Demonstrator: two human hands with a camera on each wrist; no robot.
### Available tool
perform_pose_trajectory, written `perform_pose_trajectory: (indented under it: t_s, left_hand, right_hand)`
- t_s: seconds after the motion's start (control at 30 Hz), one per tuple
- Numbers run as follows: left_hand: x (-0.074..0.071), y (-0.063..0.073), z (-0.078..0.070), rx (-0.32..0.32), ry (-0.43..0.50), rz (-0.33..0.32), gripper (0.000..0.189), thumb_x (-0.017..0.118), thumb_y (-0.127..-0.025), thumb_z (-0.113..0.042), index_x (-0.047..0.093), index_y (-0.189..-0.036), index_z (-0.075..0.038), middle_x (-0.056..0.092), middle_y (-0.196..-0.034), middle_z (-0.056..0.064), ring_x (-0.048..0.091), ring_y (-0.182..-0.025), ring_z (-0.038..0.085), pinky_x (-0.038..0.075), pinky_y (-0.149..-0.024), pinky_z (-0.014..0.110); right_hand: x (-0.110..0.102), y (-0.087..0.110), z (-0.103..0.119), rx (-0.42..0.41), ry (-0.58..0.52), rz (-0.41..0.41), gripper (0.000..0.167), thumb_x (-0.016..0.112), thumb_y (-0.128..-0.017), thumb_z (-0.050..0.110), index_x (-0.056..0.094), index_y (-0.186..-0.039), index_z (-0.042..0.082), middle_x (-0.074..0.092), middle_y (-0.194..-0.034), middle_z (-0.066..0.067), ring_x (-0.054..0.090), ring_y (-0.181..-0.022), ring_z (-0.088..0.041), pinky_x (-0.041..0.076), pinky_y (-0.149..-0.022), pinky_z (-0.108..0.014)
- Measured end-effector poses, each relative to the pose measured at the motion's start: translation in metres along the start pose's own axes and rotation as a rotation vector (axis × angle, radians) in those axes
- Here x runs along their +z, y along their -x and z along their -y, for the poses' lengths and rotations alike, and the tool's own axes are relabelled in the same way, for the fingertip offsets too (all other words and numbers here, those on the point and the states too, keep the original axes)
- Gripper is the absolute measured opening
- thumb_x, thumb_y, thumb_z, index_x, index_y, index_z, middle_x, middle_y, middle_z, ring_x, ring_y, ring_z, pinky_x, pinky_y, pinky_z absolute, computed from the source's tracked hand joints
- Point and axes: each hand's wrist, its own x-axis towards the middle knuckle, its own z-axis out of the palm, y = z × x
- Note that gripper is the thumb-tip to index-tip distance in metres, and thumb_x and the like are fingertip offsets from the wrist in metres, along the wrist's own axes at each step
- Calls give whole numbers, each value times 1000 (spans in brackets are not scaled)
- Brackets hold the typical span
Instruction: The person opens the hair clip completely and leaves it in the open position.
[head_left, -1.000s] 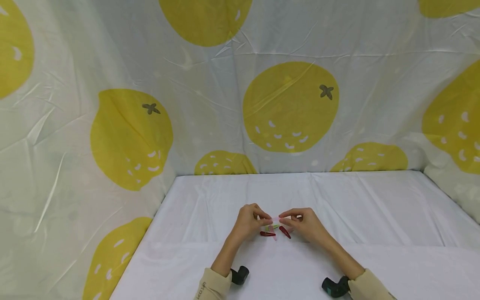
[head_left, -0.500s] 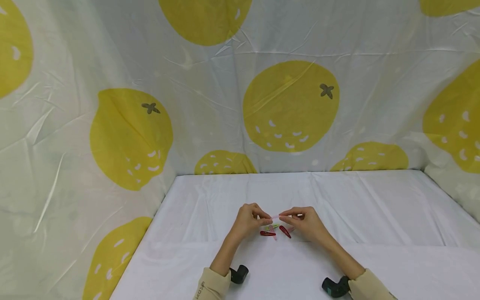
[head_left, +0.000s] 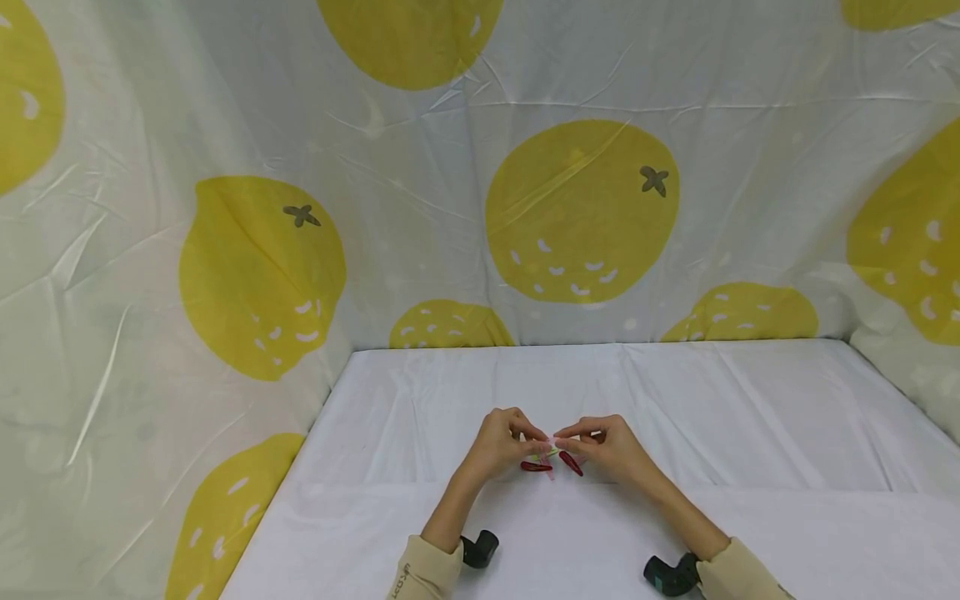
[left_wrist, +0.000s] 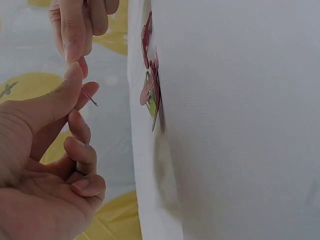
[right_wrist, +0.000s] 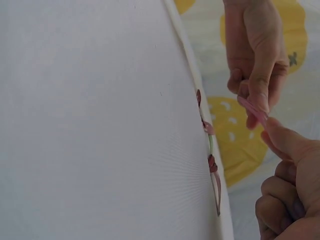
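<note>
A pink snap hair clip is held up between the two hands, close over the table. My left hand pinches it between thumb and fingers, and one thin end of it pokes out past the fingertips in the left wrist view. From the other side my right hand pinches the clip too, its fingertips right beside the left ones. Below the hands lie a dark red hair clip and a second red hair clip. Among them are a green hair clip and a pink one, partly overlapped.
A white cloth covers the table. Behind and to the sides hangs a pale curtain printed with yellow lemons. A black wrist camera sits at the left wrist and another black camera at the right.
The fingertips of both hands have drawn closer together, the left hand shifting slightly right and down. Less of the held pink clip shows between them. The clips on the table stay put.
</note>
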Motion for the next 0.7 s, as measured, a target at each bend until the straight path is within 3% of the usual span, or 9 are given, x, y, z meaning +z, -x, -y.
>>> perform_pose_trajectory:
  t_s: [0.13,0.33,0.43,0.57,0.7]
  left_hand:
    - [-1,0,-1,3,15,-3,9,87,-83,-14,84,-85,-6,65,-78,3,44,-65,6,36,-55,18]
    - [-1,0,-2,21,123,-50,9,87,-84,-17,85,-89,-9,66,-78,5,45,-67,6,37,-59,19]
    - [0,0,-2,19,246,-24,12,85,-86,-16,85,-94,-8,68,-81,6,46,-70,7,36,-61,19]
    - [2,0,-3,11,413,40,17,83,-87,-14,83,-100,-3,71,-85,9,53,-77,7,39,-65,19]
    - [3,0,-2,11,473,64,19,81,-89,-11,81,-103,1,74,-91,15,60,-83,7,45,-69,20]
  right_hand:
    - [0,0,1,22,4,13,12,82,-89,18,83,-100,12,53,-64,3,35,-57,0,31,-51,-18]
    - [1,2,0,170,-77,98,25,81,-90,22,81,-114,13,41,-55,7,32,-50,-2,29,-50,-19]
    - [5,3,-2,191,-141,139,28,80,-91,21,79,-118,12,48,-57,8,37,-51,-2,33,-51,-18]
    - [10,5,0,162,-219,151,27,76,-94,17,77,-117,3,62,-69,12,42,-56,1,35,-53,-17]
    - [11,6,3,183,-257,136,26,73,-97,17,77,-115,-1,64,-73,15,38,-57,2,32,-53,-16]
